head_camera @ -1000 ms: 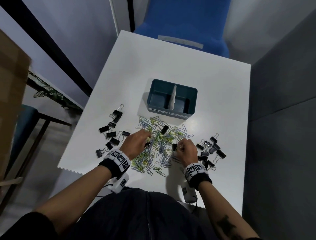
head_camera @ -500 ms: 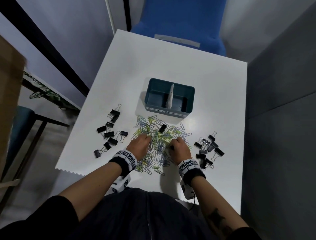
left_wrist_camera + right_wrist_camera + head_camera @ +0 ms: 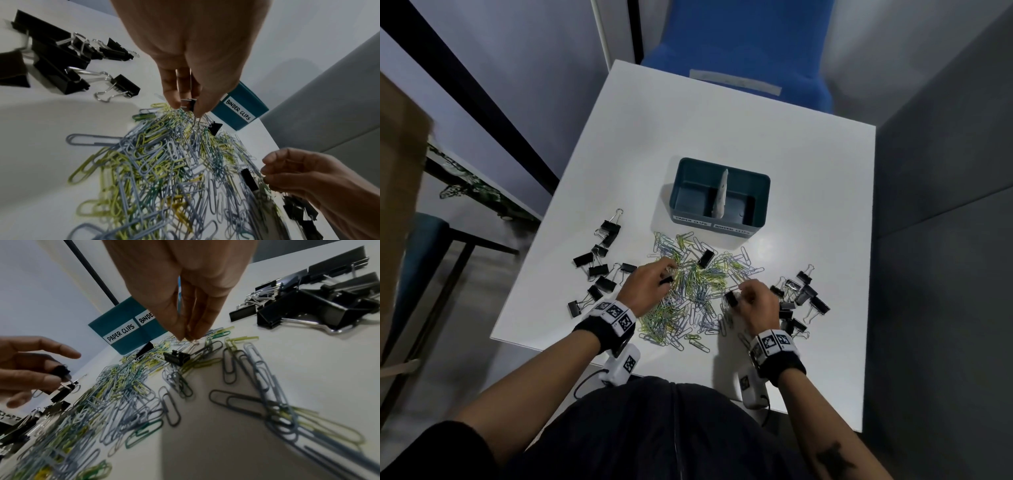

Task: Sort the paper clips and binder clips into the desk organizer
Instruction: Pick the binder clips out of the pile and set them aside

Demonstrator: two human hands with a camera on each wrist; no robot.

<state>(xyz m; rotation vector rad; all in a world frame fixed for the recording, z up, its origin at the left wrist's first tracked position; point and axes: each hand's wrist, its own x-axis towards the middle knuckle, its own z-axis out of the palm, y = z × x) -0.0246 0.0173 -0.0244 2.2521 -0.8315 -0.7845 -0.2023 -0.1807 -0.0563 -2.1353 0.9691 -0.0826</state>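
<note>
A heap of blue, green and yellow paper clips [image 3: 695, 291] lies on the white table [image 3: 722, 137] in front of the teal organizer [image 3: 762, 202]. Its left cell is labelled PAPER CLIPS and its right cell BINDER CLIPS, and both look empty. My left hand [image 3: 667, 277] hovers over the heap's left side and pinches a small black binder clip [image 3: 188, 104]. My right hand [image 3: 738, 298], at the heap's right edge, pinches the wire handle of another small binder clip [image 3: 176, 357]. A third black binder clip [image 3: 706, 258] sits in the heap.
Several black binder clips lie in a left group [image 3: 599, 267] and a right group [image 3: 801, 301] beside the heap. A blue chair [image 3: 739, 44] stands behind the table, a grey partition [image 3: 945, 171] on the right. The near table edge is by my wrists.
Both hands were digging in the heap half a second ago. Now the right hand has drawn a little to the right and its small binder clip shows at the fingertips.
</note>
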